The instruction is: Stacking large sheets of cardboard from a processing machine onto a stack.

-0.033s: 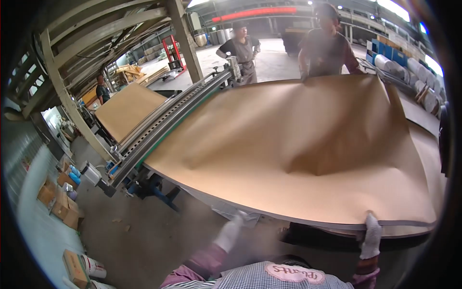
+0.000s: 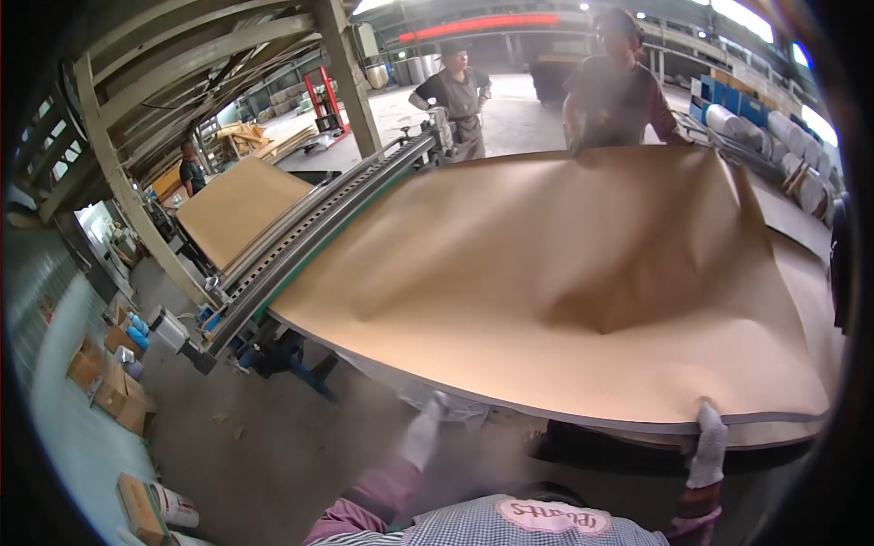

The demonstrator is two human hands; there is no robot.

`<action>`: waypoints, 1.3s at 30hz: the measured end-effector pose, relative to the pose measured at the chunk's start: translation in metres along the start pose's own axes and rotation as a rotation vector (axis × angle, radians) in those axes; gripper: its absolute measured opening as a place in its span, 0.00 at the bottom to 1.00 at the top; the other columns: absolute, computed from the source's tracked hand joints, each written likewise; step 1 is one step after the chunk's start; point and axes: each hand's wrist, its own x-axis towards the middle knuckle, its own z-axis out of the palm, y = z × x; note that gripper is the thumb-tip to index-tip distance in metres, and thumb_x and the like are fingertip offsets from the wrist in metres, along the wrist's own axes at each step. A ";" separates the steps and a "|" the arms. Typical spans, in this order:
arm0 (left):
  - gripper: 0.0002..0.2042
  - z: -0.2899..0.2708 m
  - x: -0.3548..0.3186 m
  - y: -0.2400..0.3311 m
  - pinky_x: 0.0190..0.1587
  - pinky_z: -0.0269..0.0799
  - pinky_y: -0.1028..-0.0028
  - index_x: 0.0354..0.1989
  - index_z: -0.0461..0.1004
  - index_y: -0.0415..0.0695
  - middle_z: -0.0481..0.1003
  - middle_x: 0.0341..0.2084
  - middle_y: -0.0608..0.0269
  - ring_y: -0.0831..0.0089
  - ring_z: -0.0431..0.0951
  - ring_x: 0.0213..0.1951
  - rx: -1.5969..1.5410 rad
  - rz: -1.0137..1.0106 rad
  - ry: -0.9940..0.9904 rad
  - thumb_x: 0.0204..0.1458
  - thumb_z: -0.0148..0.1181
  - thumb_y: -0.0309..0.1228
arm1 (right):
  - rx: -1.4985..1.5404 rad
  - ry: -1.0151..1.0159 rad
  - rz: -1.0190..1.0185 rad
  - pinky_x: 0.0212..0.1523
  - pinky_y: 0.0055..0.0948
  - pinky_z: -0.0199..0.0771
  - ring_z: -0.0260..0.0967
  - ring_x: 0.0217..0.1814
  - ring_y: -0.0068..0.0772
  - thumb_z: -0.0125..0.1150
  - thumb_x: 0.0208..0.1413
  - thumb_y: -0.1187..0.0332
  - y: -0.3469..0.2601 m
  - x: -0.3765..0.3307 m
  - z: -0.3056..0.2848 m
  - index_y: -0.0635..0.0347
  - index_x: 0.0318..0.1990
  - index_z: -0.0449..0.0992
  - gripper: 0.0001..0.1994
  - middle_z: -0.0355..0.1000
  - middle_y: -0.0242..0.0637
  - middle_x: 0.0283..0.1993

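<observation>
A large brown paper-like sheet (image 2: 437, 300) with a dark grey edge spreads in front of me, buckled and creased toward its right side. My right hand (image 2: 708, 437), in a whitish glove, is closed on its near edge, thumb on top and the other fingers hidden underneath. My left hand (image 2: 422, 435), also gloved, is at the near edge further left, beside a pale, film-like sheet (image 2: 469, 411) hanging below. Its fingers are blurred, so whether it touches either sheet is unclear. Across from me a co-worker (image 2: 614, 100) stands at the far edge, hands mostly hidden.
A long machine rail (image 2: 319, 214) borders the sheet's left side, with another brown sheet (image 2: 244, 207) beyond it. A second person (image 2: 460, 96) stands behind the rail's far end. Cardboard boxes (image 2: 118, 391) line the left wall; white rolls (image 2: 787, 132) lie at right.
My left hand has shifted slightly left and up along the near edge. My right hand keeps its hold, moving a little to the right with the sheet's edge.
</observation>
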 end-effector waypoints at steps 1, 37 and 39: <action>0.20 -0.034 0.027 0.000 0.27 0.74 0.66 0.33 0.71 0.45 0.74 0.24 0.56 0.62 0.75 0.23 -0.058 0.053 0.109 0.52 0.55 0.52 | 0.007 -0.009 -0.044 0.15 0.21 0.60 0.61 0.15 0.21 0.53 0.56 0.61 -0.006 0.002 -0.004 0.54 0.24 0.71 0.11 0.66 0.27 0.20; 0.10 -0.115 0.146 0.091 0.20 0.65 0.70 0.34 0.74 0.34 0.74 0.25 0.56 0.70 0.69 0.17 -0.052 0.381 0.625 0.48 0.61 0.29 | 0.121 -0.336 0.199 0.15 0.23 0.67 0.68 0.18 0.29 0.51 0.58 0.59 0.066 -0.016 0.172 0.65 0.31 0.73 0.16 0.71 0.40 0.22; 0.11 -0.106 0.140 0.093 0.23 0.67 0.70 0.34 0.74 0.33 0.74 0.27 0.55 0.68 0.72 0.21 0.060 0.300 0.629 0.47 0.63 0.29 | 0.135 -0.309 0.180 0.15 0.22 0.66 0.67 0.17 0.26 0.51 0.57 0.60 0.069 -0.011 0.166 0.62 0.33 0.75 0.13 0.71 0.37 0.21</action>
